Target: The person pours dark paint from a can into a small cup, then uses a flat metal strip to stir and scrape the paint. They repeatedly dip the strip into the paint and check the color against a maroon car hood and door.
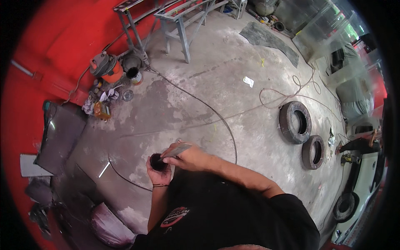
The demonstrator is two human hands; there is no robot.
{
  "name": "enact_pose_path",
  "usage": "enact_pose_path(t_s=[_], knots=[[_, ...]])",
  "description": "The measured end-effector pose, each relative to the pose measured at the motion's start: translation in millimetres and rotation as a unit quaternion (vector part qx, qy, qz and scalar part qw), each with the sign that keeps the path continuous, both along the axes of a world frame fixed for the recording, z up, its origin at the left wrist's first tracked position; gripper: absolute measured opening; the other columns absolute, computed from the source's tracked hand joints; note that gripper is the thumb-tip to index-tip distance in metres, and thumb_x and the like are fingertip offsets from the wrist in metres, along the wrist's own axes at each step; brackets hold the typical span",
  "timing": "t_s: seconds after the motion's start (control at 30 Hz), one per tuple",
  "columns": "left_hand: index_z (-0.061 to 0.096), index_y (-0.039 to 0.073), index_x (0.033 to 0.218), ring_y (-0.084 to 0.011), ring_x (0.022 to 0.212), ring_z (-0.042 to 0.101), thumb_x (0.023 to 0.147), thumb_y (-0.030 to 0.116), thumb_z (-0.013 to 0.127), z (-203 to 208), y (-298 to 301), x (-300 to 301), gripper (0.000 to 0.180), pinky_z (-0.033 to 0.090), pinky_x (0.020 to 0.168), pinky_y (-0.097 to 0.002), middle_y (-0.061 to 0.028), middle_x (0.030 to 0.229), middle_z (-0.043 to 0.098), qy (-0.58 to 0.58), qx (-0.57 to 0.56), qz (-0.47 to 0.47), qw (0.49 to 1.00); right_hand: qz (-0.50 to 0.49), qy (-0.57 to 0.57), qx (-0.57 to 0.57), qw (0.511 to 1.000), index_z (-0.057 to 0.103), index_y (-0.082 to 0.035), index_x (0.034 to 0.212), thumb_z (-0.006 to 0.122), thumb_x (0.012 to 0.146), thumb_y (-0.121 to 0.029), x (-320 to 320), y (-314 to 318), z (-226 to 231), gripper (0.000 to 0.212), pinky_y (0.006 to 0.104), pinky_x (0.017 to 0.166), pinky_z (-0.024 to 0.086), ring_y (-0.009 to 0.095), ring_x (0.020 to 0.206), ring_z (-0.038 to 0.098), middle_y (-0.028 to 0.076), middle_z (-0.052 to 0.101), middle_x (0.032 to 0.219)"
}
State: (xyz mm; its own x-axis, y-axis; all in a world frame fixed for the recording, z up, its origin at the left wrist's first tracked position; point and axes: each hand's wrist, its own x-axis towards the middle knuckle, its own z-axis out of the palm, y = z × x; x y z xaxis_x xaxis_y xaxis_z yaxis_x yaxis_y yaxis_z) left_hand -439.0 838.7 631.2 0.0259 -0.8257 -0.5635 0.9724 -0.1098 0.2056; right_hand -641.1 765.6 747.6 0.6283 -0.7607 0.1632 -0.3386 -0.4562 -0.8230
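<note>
My left hand (161, 177) is wrapped around a small round cup with a dark inside (158, 163), held close in front of my body. Just to the right, my right hand (192, 157) grips a flat grey strip, like a scraper blade (178, 149), between thumb and fingers. The right fingertips are at the cup's rim; I cannot tell whether they touch it. The strip's lower end is hidden by the hand and the dark of the cup. What the cup contains is too dark to make out.
A dark hose (208, 106) curves across the concrete floor ahead. Two tyres (284, 123) lie at the right, near a white car (366, 183) and another person (361, 144). An orange vacuum (112, 76), an amber bottle (102, 111) and metal trestles (183, 39) stand far left. Panels (62, 133) lean left.
</note>
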Motion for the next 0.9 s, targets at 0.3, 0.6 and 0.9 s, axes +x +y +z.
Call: enact_pose_path(t_s=[0.3,0.6,0.9], knots=[[0.066,0.003,0.111,-0.013,0.081,0.062,0.101,0.038,0.055,-24,-130,34,0.038,0.057,0.066,-0.0313,-0.0021,0.093,0.067,0.036,-0.031,-0.087,0.995,0.01,-0.047,0.013,0.999,0.072,-0.012,0.118,0.071,0.09,-0.016,16,-111,-12,0.028,0.0467,0.082,0.056,0.036,0.097,0.069,0.013,0.069,0.108],[0.068,0.011,0.103,-0.0168,0.094,0.066,0.101,0.034,0.056,18,-238,49,0.027,0.057,0.073,-0.0324,-0.0009,0.102,0.071,0.115,0.002,-0.032,0.993,0.075,-0.015,0.017,0.997,0.073,-0.014,0.112,0.068,0.094,-0.03,42,-255,-11,0.025,0.051,0.076,0.057,0.039,0.091,0.07,0.011,0.069,0.107],[0.07,0.011,0.114,-0.0263,0.112,0.067,0.102,0.042,0.052,42,-339,22,0.037,0.052,0.1,-0.0428,-0.0063,0.118,0.072,-0.237,0.02,0.031,0.971,0.157,0.005,-0.054,0.986,0.074,-0.015,0.112,0.068,0.085,-0.02,39,-388,14,0.028,0.0468,0.079,0.058,0.035,0.091,0.071,0.01,0.068,0.103]])
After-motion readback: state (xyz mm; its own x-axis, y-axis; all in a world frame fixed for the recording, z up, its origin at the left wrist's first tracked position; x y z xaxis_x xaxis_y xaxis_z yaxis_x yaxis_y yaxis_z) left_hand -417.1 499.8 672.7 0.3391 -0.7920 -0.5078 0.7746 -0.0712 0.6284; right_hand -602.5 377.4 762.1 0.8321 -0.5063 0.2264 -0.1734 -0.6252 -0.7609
